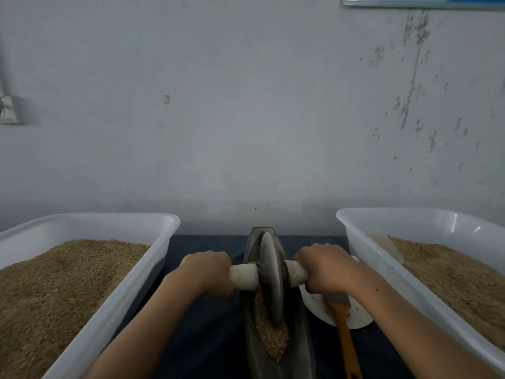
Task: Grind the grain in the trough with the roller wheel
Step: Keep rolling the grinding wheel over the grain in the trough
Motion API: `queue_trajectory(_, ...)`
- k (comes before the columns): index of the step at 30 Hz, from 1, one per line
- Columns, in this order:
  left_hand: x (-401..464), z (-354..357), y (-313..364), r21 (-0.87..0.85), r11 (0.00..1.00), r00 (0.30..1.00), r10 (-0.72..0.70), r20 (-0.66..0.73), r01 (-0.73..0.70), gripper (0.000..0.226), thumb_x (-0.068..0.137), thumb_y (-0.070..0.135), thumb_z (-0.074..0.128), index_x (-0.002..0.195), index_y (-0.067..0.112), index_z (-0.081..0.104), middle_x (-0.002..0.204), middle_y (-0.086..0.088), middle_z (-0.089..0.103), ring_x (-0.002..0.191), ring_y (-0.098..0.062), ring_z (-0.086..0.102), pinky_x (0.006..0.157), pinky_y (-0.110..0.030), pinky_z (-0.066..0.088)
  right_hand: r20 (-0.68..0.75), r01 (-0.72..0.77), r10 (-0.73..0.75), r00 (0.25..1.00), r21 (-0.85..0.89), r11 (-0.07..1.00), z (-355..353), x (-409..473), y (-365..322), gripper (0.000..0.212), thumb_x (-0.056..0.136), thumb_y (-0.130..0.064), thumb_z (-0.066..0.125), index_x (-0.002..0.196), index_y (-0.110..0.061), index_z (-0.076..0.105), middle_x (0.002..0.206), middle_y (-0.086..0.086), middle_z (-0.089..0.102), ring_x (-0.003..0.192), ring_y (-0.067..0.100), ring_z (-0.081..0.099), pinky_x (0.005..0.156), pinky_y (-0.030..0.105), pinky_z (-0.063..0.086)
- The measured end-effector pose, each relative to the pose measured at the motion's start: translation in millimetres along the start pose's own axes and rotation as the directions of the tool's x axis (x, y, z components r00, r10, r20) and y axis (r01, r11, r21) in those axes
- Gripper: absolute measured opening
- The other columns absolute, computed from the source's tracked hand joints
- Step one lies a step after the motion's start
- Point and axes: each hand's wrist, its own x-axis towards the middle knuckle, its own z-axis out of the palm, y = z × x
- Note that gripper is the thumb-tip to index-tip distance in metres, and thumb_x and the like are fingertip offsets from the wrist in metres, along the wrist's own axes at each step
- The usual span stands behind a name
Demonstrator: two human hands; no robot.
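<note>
A dark boat-shaped trough (300, 340) lies lengthwise on the dark blue table, running away from me. A grey metal roller wheel (270, 277) stands upright in it, with a pale wooden axle through its hub. My left hand (205, 272) is shut on the axle's left end, and my right hand (325, 269) is shut on its right end. Tan grain (273, 337) lies piled in the trough just in front of the wheel, on my side. The wheel hides the trough's far part.
A white plastic tub (131, 283) heaped with grain stands at the left, another white tub (382, 250) with grain at the right. A white plate (358, 315) and a brush with an orange handle (345, 337) lie right of the trough. A grey wall rises behind.
</note>
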Motion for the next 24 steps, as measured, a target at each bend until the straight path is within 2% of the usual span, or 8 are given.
queue_trajectory(4,2.2,4.9,3.1,0.046,0.998,0.976,-0.021,-0.218,0.032,0.031,0.08,0.035,0.064,0.107,0.021,0.059,0.09,0.003,0.06,0.081,-0.016,0.056,0.069,-0.028,0.039,-0.194,-0.046,0.05,0.98,0.026,0.999,12.4,5.2,0.2,0.015,0.084,-0.016,0.055,0.087,-0.027,0.046,0.094,-0.001,0.063,0.084,0.02,0.06,0.067,0.029,0.037)
queue_trajectory(8,4.6,9.9,6.5,0.043,0.998,0.919,-0.035,-0.393,0.056,0.02,0.085,0.031,0.057,0.103,0.024,0.057,0.099,0.002,0.062,0.092,-0.019,0.059,0.069,-0.028,0.036,-0.351,-0.096,0.105,0.931,0.044,0.994,23.0,8.0,-3.4,0.014,0.09,-0.022,0.055,0.101,-0.024,0.047,0.096,-0.003,0.063,0.085,0.018,0.06,0.073,0.03,0.044)
queue_trajectory(12,4.3,10.4,2.7,0.06,0.998,0.941,-0.009,-0.337,0.031,0.024,0.084,0.033,0.059,0.105,0.022,0.058,0.099,0.002,0.063,0.091,-0.017,0.06,0.07,-0.027,0.039,-0.269,-0.073,0.079,0.96,0.034,0.997,18.0,6.4,-0.1,0.016,0.086,-0.017,0.056,0.099,-0.024,0.05,0.097,-0.001,0.063,0.087,0.021,0.06,0.074,0.032,0.044)
queue_trajectory(15,4.1,4.0,-1.0,0.049,0.999,0.986,0.016,-0.168,-0.008,0.036,0.079,0.037,0.066,0.11,0.019,0.059,0.098,0.002,0.064,0.089,-0.016,0.06,0.071,-0.027,0.042,-0.093,-0.03,0.033,0.995,0.026,0.999,8.6,3.1,4.0,0.019,0.081,-0.016,0.058,0.099,-0.021,0.057,0.096,0.001,0.064,0.086,0.02,0.061,0.072,0.031,0.047)
queue_trajectory(17,3.4,0.8,-3.2,0.017,1.0,0.999,0.017,-0.049,-0.016,0.044,0.075,0.039,0.07,0.112,0.019,0.058,0.098,0.002,0.063,0.086,-0.016,0.058,0.072,-0.028,0.042,0.009,0.003,-0.003,1.0,0.038,0.999,2.7,1.9,5.1,0.02,0.079,-0.017,0.062,0.098,-0.02,0.059,0.089,0.0,0.062,0.079,0.018,0.059,0.063,0.028,0.043)
queue_trajectory(19,2.7,0.3,-4.5,-0.009,1.0,1.0,0.019,0.002,-0.019,0.046,0.073,0.039,0.071,0.112,0.019,0.058,0.09,0.004,0.058,0.08,-0.015,0.054,0.071,-0.028,0.042,0.052,0.018,-0.021,0.998,0.053,0.998,-0.4,2.1,5.7,0.019,0.077,-0.019,0.064,0.095,-0.021,0.059,0.084,-0.002,0.059,0.074,0.016,0.057,0.059,0.026,0.038)
queue_trajectory(21,2.8,1.5,-4.1,0.005,1.0,0.999,0.011,-0.034,-0.011,0.042,0.074,0.039,0.07,0.109,0.02,0.058,0.083,0.007,0.053,0.076,-0.014,0.052,0.068,-0.028,0.04,0.039,0.016,-0.018,0.999,0.059,0.998,0.9,3.4,5.8,0.017,0.078,-0.019,0.064,0.093,-0.022,0.057,0.084,-0.003,0.059,0.075,0.015,0.057,0.06,0.026,0.038)
queue_trajectory(24,4.5,5.5,-0.9,0.046,0.999,0.978,0.006,-0.209,0.003,0.031,0.078,0.036,0.065,0.105,0.021,0.06,0.086,0.005,0.058,0.079,-0.015,0.055,0.068,-0.028,0.04,-0.08,-0.023,0.026,0.996,0.038,0.999,7.9,4.5,3.9,0.015,0.082,-0.016,0.058,0.095,-0.025,0.054,0.093,-0.002,0.063,0.083,0.017,0.059,0.066,0.028,0.038)
